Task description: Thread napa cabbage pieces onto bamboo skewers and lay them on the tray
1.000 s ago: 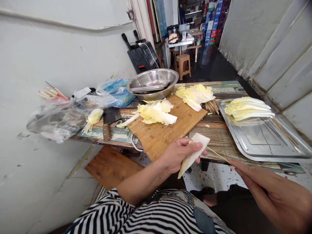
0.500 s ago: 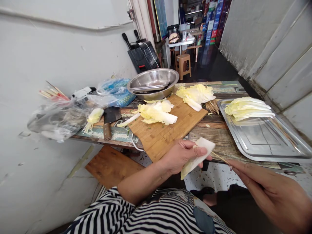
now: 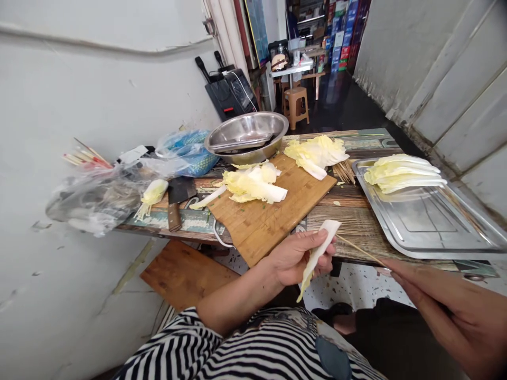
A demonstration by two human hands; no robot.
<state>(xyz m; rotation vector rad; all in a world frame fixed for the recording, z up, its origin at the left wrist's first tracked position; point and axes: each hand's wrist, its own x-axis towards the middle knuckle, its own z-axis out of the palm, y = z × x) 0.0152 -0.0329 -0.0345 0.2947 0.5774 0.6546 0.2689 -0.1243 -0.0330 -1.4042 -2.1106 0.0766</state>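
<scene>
By the near edge of the surface (image 3: pixel 348 219), the left hand (image 3: pixel 293 259) pinches a leaf (image 3: pixel 321 245) between its fingers, seemingly steadying it against the stick (image 3: pixel 358 248) (a thin one) pinched by the right hand (image 3: pixel 447 301).

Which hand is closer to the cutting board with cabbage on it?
Left. The left hand is beside the cutting board; the right hand is farther right, by the near edge of the metal tray.

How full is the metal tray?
Partly full: the tray holds cabbage leaves at its far side and skewers beside them; bare metal shows nearer.
</scene>
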